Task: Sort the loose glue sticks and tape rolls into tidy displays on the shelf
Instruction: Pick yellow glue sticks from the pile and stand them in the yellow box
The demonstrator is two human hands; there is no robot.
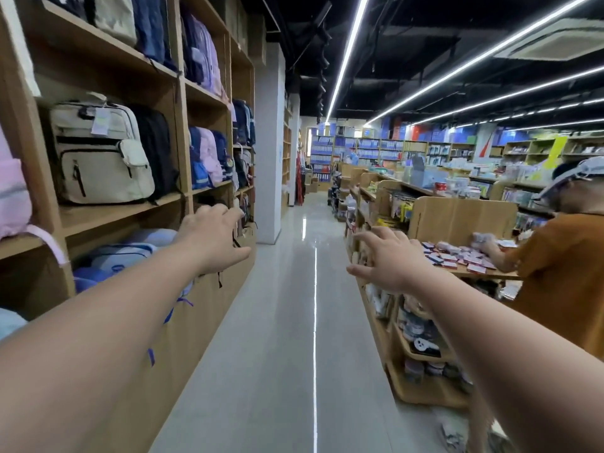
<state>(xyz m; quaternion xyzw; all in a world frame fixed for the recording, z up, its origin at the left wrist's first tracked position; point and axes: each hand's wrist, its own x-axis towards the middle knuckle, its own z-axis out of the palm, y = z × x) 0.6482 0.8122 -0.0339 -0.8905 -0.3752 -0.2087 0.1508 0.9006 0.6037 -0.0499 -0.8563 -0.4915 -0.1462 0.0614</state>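
Head-height view, forward along shop aisle

Two hands are showing: one left hand and one right hand. One person in orange is standing nearby. One cream backpack and one black backpack are sharing a shelf compartment.
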